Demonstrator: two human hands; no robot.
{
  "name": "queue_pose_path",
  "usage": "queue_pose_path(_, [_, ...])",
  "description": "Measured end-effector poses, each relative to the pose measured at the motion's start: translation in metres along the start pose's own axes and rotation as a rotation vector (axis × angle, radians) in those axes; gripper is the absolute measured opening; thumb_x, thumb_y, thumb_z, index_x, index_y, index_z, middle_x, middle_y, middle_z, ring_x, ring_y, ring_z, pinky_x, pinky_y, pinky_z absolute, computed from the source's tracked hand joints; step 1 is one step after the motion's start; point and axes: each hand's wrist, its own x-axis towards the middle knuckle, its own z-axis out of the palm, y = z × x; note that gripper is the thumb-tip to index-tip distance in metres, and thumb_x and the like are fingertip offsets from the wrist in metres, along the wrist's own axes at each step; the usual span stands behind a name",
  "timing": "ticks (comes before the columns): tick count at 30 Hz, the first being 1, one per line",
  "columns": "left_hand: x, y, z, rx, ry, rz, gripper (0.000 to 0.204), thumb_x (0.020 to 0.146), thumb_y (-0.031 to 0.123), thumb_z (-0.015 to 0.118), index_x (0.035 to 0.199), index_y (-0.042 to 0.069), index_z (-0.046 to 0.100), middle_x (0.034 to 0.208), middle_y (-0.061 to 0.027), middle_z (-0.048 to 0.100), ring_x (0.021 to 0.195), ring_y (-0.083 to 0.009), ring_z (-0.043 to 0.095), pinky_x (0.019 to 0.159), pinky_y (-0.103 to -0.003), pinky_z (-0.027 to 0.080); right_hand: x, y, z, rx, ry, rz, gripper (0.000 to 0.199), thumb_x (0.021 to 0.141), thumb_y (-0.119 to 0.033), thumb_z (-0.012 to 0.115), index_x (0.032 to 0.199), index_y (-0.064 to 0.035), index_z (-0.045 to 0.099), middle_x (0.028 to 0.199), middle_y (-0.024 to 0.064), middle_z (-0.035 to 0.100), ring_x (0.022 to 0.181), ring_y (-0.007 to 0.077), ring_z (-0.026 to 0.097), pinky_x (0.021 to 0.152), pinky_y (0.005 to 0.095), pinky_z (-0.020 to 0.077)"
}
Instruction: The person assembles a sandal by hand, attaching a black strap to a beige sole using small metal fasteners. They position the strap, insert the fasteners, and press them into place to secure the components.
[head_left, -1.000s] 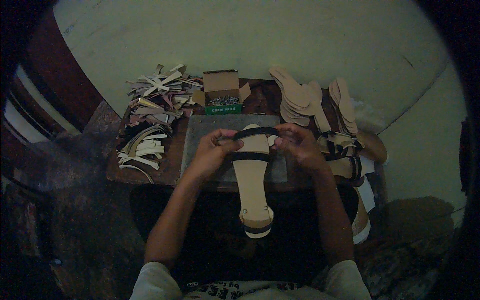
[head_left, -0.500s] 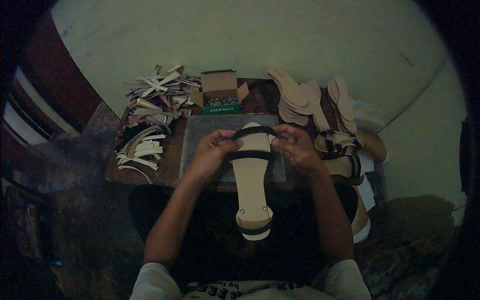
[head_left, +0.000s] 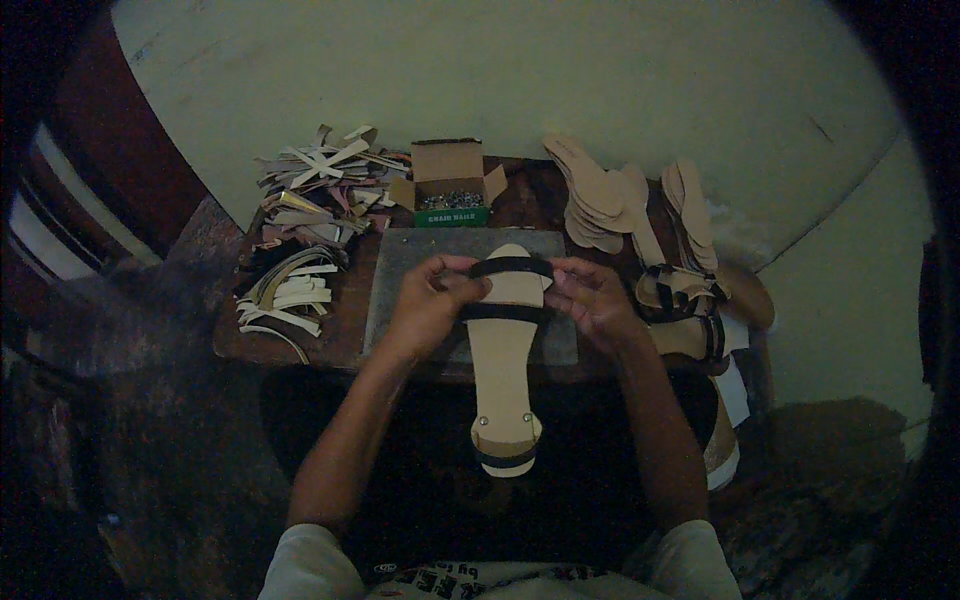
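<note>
A tan sandal [head_left: 501, 365] with its sole facing up toward me hangs over the near edge of the table, toe end away from me. Two dark straps cross its front part, and a dark heel strap with two round metal studs sits at the near end. My left hand [head_left: 432, 303] pinches the left end of the front strap [head_left: 510, 266] between thumb and fingers. On the other side, my right hand [head_left: 592, 297] grips that strap's right end. Both hands are closed on the sandal above a grey slab [head_left: 400, 265].
Leather strips [head_left: 300, 220] lie heaped on the left of the wooden table [head_left: 345, 335]. An open green box [head_left: 450, 205] of nails stands at the back. Tan soles [head_left: 600, 195] are stacked at the back right, with finished-looking strapped sandals [head_left: 685, 310] nearer.
The view has shifted slightly. Both hands keep hold of the sandal's front strap, with only small finger movement; the strap looks a little flatter.
</note>
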Motion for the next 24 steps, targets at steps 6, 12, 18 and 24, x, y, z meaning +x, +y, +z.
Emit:
queue_pose_path(6, [-0.004, 0.000, 0.003, -0.096, -0.034, -0.028, 0.042, 0.082, 0.013, 0.075, 0.118, 0.003, 0.056, 0.095, -0.0115, 0.071, 0.085, -0.0166, 0.066, 0.078, -0.032, 0.052, 0.000, -0.004, 0.005, -0.109, 0.045, -0.015, 0.030, 0.089, -0.009, 0.068, 0.116, 0.0010, 0.062, 0.113, 0.0136, 0.064, 0.101, 0.0217, 0.064, 0.089, 0.0363, 0.0527])
queue_pose_path(12, [-0.004, -0.001, 0.010, -0.125, -0.006, -0.024, 0.043, 0.083, 0.012, 0.075, 0.120, 0.004, 0.054, 0.097, -0.0124, 0.070, 0.086, -0.0174, 0.067, 0.078, -0.032, 0.053, 0.000, -0.005, 0.003, -0.249, 0.070, -0.031, 0.028, 0.089, -0.009, 0.067, 0.114, 0.0012, 0.062, 0.110, 0.0134, 0.065, 0.101, 0.0204, 0.063, 0.090, 0.0352, 0.0520])
queue_pose_path(18, [0.003, -0.014, 0.009, -0.116, 0.015, 0.074, 0.041, 0.084, 0.004, 0.071, 0.121, 0.004, 0.052, 0.099, -0.0123, 0.070, 0.086, -0.0165, 0.067, 0.076, -0.031, 0.054, -0.002, -0.009, 0.011, -0.125, 0.059, -0.069, 0.027, 0.091, -0.010, 0.064, 0.115, 0.0028, 0.062, 0.109, 0.0120, 0.066, 0.101, 0.0202, 0.063, 0.091, 0.0347, 0.0516])
queue_pose_path(24, [0.001, -0.009, 0.011, -0.127, 0.021, 0.114, 0.041, 0.084, 0.003, 0.071, 0.120, 0.003, 0.052, 0.099, -0.0114, 0.069, 0.086, -0.0163, 0.066, 0.077, -0.030, 0.054, 0.001, -0.005, 0.004, -0.085, 0.043, -0.007, 0.030, 0.093, -0.013, 0.063, 0.118, 0.0035, 0.060, 0.115, 0.0125, 0.062, 0.110, 0.0223, 0.059, 0.096, 0.0373, 0.0496])
